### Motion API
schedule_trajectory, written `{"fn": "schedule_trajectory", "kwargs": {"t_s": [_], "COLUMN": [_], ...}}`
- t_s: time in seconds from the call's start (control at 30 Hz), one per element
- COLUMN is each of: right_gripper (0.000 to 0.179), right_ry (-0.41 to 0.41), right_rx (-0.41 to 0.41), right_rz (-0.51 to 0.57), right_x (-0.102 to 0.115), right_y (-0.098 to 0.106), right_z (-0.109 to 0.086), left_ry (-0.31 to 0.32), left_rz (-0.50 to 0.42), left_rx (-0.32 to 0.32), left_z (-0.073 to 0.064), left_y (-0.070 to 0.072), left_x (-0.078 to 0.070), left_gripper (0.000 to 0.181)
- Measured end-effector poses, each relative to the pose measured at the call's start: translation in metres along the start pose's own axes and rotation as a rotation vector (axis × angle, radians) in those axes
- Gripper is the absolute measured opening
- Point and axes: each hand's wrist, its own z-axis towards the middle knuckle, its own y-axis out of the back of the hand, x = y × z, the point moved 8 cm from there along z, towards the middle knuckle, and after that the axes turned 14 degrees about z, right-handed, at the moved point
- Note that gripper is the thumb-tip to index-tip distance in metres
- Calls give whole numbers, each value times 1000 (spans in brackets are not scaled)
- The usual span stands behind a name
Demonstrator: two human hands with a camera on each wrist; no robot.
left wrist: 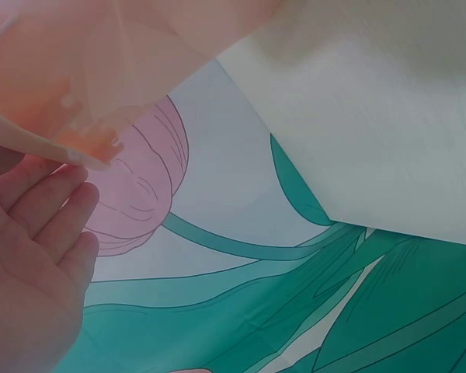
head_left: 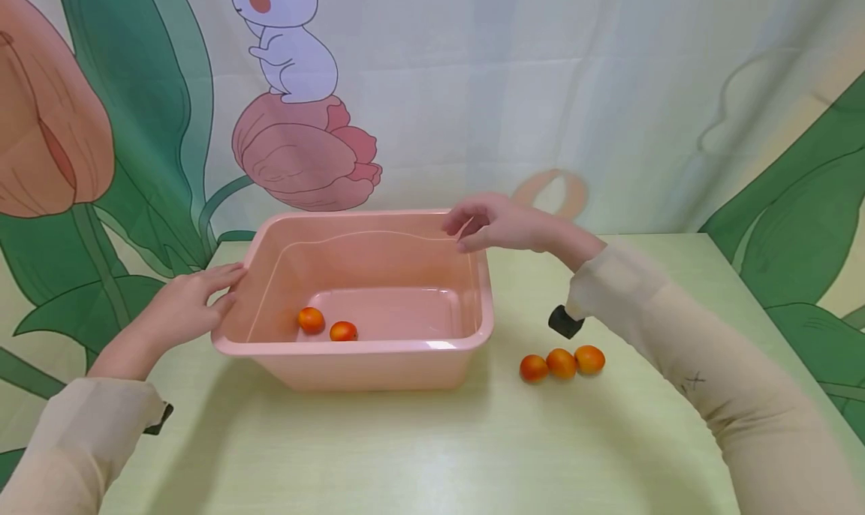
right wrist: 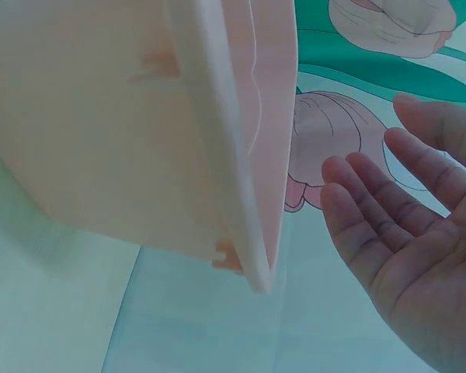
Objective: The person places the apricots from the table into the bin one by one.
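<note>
A pink plastic basin [head_left: 388, 365] stands on the table with two small oval orange-red fruits inside, one fruit [head_left: 311, 320] left of the other fruit [head_left: 343, 331]. My left hand [head_left: 189, 305] is at the basin's left rim, its fingertips right against the edge. In the left wrist view those fingers [left wrist: 50, 198] lie fairly straight along the rim. Over the back right corner hovers my right hand [head_left: 503, 224], fingers slightly bent and spread. The right wrist view shows its palm [right wrist: 431, 268] bare, beside the basin wall [right wrist: 101, 132], with a gap between.
Three similar fruits [head_left: 562, 363] lie in a row on the pale green table [head_left: 378, 455], right of the basin. Behind the table hangs a curtain [head_left: 541, 87] printed with tulips and a white animal. Each sleeve carries a black wrist piece [head_left: 566, 322].
</note>
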Motion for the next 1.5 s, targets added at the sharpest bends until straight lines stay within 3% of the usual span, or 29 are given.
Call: {"fn": "schedule_trajectory", "kwargs": {"t_s": [0.2,0.57,0.73,1.13,1.5], "right_gripper": [32,32,33,29,32], "right_ry": [34,-4,-13,-69,-132], "right_rx": [3,-90,-91,-84,-30], "right_rz": [36,107,148,177,166], "right_x": [-6,-32,-42,-84,-117], "right_y": [9,30,33,19,-3], "right_z": [-17,-43,-52,-66,-71], "left_ry": [3,3,-1,1,-2], "left_rz": [-9,-8,-7,-6,-3], "left_rx": [-1,-5,-9,-7,-6], "left_z": [0,1,0,0,1], "left_y": [0,2,2,2,-2], "left_x": [-1,-3,-3,-2,1], "left_gripper": [49,49,48,48,48]}}
